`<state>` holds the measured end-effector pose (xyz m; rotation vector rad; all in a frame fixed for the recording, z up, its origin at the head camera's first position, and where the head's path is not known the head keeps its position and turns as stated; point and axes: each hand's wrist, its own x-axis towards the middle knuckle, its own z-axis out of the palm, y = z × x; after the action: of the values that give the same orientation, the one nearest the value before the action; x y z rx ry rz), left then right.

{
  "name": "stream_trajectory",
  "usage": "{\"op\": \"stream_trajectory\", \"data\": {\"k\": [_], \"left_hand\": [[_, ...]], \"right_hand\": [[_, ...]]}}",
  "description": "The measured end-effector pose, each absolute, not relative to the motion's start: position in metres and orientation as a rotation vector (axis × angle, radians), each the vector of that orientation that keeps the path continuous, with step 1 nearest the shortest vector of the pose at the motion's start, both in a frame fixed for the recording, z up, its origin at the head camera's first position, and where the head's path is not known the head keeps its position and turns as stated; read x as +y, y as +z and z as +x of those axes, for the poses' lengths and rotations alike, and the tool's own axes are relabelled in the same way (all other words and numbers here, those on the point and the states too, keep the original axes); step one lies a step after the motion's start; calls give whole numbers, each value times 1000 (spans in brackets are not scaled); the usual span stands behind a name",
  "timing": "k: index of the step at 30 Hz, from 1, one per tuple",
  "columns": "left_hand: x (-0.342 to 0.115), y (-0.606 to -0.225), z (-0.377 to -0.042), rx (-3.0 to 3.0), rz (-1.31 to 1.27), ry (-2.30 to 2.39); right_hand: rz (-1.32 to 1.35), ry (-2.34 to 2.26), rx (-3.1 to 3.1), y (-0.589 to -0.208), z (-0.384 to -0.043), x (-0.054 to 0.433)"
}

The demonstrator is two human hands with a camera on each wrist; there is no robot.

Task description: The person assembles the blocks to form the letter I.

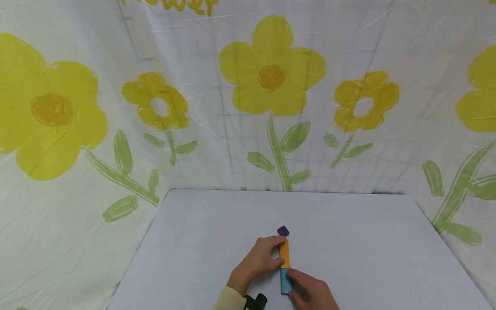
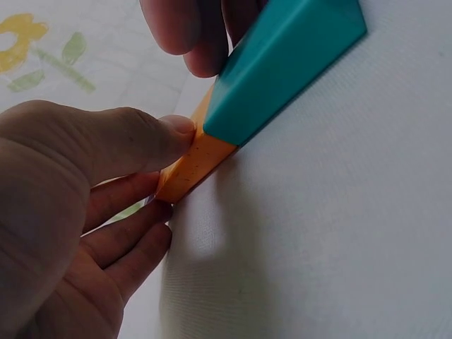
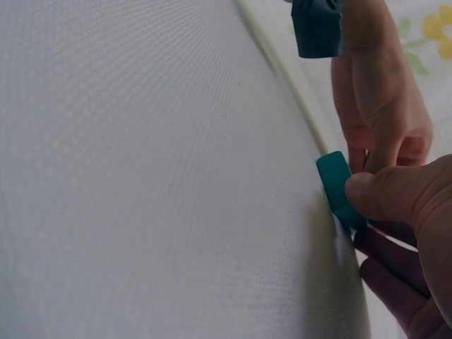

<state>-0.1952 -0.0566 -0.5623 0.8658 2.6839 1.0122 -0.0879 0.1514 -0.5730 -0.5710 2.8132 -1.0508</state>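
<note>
Three coloured pieces lie in a line on the white table. Farthest is a small purple angular block (image 1: pixel 283 231). Just below it comes a long orange block (image 1: pixel 285 252), whose near end meets a teal block (image 1: pixel 286 282) with a slanted end. My left hand (image 1: pixel 260 260) holds the orange block, thumb near the teal joint and index finger at the far end by the purple piece. From the right, my right hand (image 1: pixel 314 292) grips the teal block (image 3: pixel 335 180) between thumb and fingers. In the left wrist view, the orange block (image 2: pixel 198 155) and teal block (image 2: pixel 289 67) touch end to end.
The white table (image 1: pixel 201 224) has rounded far corners. Behind it hangs a pale cloth (image 1: pixel 217 142) printed with yellow flowers and green stems. A dark strap-mounted device (image 1: pixel 255 301) sits at my left wrist, below a cream sleeve (image 1: pixel 230 299).
</note>
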Motion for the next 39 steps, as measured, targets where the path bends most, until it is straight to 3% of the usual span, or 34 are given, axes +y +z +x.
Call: {"op": "stream_trajectory", "data": {"k": [6, 12, 19, 27, 39], "left_hand": [[-57, -565, -197, 2691, 907, 1014], [-62, -597, -209, 2704, 1027, 1077], [-57, -563, -195, 2686, 894, 1020], [-61, -570, -193, 2727, 1004, 1048], [-66, -550, -175, 2692, 752, 999]], "right_hand": [[-570, -1062, 2818, -573, -88, 151], [-561, -1052, 2827, -574, -88, 151], [-575, -1042, 2853, -575, -87, 150], [-593, -1037, 2862, -571, -85, 152], [-492, -1063, 2997, -562, -81, 156]]}}
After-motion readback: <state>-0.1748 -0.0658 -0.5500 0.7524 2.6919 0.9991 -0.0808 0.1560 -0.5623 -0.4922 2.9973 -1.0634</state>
